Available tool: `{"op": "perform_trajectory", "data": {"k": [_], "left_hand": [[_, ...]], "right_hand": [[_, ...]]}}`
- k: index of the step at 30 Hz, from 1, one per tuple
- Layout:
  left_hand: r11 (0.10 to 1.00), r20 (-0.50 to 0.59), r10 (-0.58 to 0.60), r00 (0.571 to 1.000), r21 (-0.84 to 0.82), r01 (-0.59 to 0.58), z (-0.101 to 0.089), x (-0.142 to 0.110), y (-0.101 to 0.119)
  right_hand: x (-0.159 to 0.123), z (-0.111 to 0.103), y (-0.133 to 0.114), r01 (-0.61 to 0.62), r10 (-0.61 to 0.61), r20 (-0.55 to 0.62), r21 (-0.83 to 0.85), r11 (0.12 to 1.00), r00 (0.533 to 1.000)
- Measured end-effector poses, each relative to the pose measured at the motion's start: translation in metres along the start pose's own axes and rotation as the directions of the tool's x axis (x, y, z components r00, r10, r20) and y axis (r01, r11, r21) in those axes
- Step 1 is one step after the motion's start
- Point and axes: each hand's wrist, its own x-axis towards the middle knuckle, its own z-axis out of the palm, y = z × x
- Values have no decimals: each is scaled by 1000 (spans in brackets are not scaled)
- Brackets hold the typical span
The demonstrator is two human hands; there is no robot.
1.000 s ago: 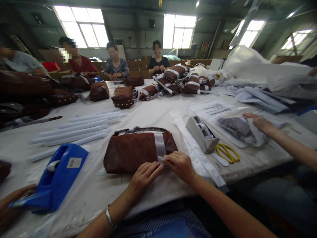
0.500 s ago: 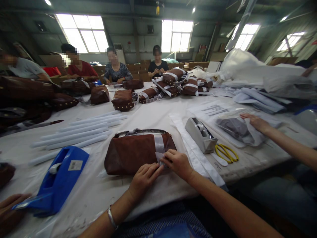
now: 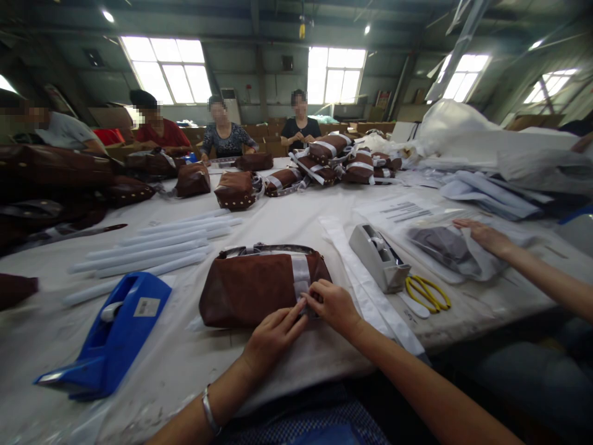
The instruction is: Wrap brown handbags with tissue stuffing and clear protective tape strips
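A brown handbag (image 3: 252,287) lies on its side in front of me, its strap along the far edge. A white wrapping strip (image 3: 301,272) goes round the bag near its right end. My right hand (image 3: 336,309) pinches this strip at the bag's lower right edge. Against the same spot rest the outstretched fingers of my left hand (image 3: 275,334), slightly apart, the tips meeting those of the right hand. My left thumb is hidden, and so is the strip's end under the fingertips.
Left stands a blue tape dispenser (image 3: 123,327) beside white rolled tubes (image 3: 152,247). On the right are a grey tape dispenser (image 3: 380,259), yellow-handled scissors (image 3: 427,293) and a co-worker's hand (image 3: 484,235) on a bagged grey item (image 3: 440,244). Wrapped bags (image 3: 331,148) are piled beyond; several people sit opposite.
The loose clear flap between my hands is now pressed down against the bag. Another person's hand beside the blue dispenser has left view. A dark brown item at far left has shifted.
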Motion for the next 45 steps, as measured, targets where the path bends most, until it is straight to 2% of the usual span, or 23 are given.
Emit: {"op": "perform_trajectory", "data": {"k": [7,14,17,20,21,23,25,27,29,33,36,38,41,43,45], "left_hand": [[997,119,-72,990,42,68,-3,5,8],[990,130,-125,984,82,115,-8,13,10],[990,127,-134,983,67,126,-8,15,10],[988,117,-154,981,43,150,-7,14,10],[987,114,-159,981,35,156,-6,13,10],[987,103,-159,982,19,157,-4,11,9],[988,80,-155,985,7,155,-3,10,7],[988,58,-156,986,0,156,-1,9,7],[988,58,-153,986,-5,154,0,7,6],[990,76,-142,987,-13,144,4,4,5],[988,71,-152,986,-19,154,6,3,5],[985,74,-166,983,-28,169,7,2,6],[985,78,-167,983,-37,171,7,1,6],[986,81,-159,984,-42,163,7,0,6],[986,79,-155,985,-46,159,8,0,6]], "right_hand": [[6,1,4,-9,11,-47,41,999,999],[16,1,3,-85,97,-66,163,983,993],[11,-17,10,-73,98,-72,290,954,993],[0,-54,38,-56,109,-167,292,955,980],[-4,-70,52,-67,127,-235,250,966,964],[-12,-101,83,-146,196,-383,155,977,903],[-16,-128,115,-318,356,-448,161,935,820],[-15,-144,140,-485,547,-408,254,837,731],[-10,-146,156,-576,670,-312,345,741,674],[2,-130,164,-605,740,-176,470,643,649],[7,-123,161,-568,753,-112,588,576,648],[9,-126,157,-523,757,-117,655,545,643],[5,-141,146,-436,752,-189,715,546,631],[-5,-151,135,-370,746,-239,750,548,622],[-20,-157,123,-347,768,-219,795,498,601]]}}
